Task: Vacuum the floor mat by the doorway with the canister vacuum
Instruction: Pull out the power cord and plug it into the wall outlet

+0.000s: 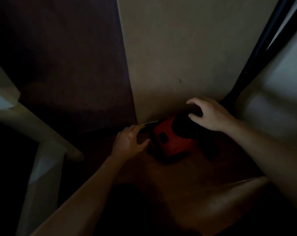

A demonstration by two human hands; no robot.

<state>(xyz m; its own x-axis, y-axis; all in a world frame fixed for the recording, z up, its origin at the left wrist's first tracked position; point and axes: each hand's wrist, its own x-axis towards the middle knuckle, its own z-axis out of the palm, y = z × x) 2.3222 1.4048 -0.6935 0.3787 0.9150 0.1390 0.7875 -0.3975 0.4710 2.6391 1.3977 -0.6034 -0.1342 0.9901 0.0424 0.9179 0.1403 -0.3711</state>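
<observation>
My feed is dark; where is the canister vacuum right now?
Head view, just right of centre: the red canister vacuum sits at the foot of the pale wall, between the left hand and the right hand.

left hand (130, 142) beside red canister vacuum (171, 142) | right hand (210, 114) over its black top

the view i had was very dim, with most of the lower half sunk in near-black shadow. the faint light fell from the upper right, catching the pale wall (187, 48) and the right hand (210, 114) more than the left hand (129, 142). the red canister vacuum (170, 142) showed as a dull patch. everything looked soft and smeared, and straight edges bowed near the borders.
</observation>
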